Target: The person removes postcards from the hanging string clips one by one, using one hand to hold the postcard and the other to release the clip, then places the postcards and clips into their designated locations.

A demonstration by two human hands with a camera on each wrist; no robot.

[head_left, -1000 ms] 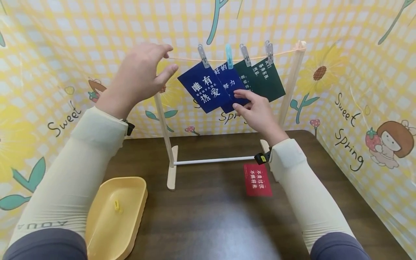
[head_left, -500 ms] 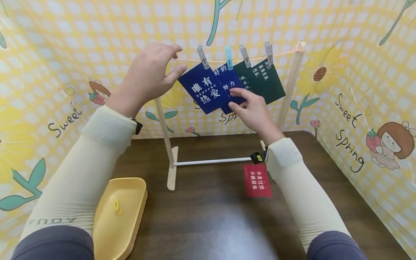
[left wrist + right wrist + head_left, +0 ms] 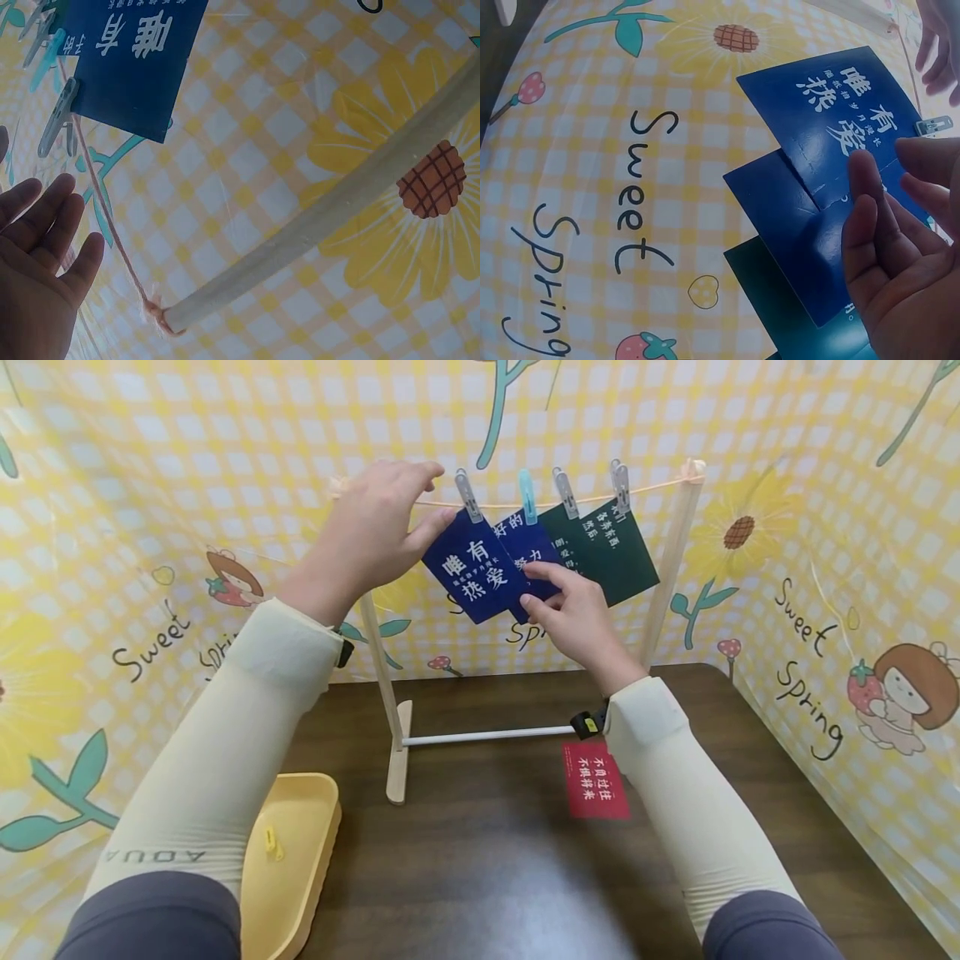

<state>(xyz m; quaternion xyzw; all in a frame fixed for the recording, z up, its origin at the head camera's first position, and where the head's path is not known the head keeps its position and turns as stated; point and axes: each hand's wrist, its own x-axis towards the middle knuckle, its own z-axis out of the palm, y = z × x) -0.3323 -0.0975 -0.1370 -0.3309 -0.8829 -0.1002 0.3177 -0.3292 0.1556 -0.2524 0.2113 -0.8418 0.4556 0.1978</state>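
Note:
A dark blue card [image 3: 472, 568] with white characters hangs tilted from a string [image 3: 498, 506], held by a grey clothespin [image 3: 468, 496]. To its right a second blue card [image 3: 542, 545] hangs under a light blue clothespin [image 3: 527, 497], partly behind the first. My left hand [image 3: 382, 527] reaches up beside the grey clothespin, thumb and fingers apart; in the left wrist view, a gap shows between the fingertips [image 3: 64, 184] and the clothespin. My right hand [image 3: 573, 614] is at the first blue card's right edge, fingers loosely bent, thumb and forefinger apart.
Grey clothespins hold green cards [image 3: 618, 556] farther right. Wooden posts [image 3: 667, 568] and a white rod [image 3: 487, 735] frame the stand. On the brown table lie a red card [image 3: 597, 781] and a yellow tray [image 3: 315, 860] with a yellow clothespin [image 3: 272, 843] inside.
My left hand has moved right along the string toward the grey clothespin. My right hand has shifted slightly left, to the edge of the first blue card.

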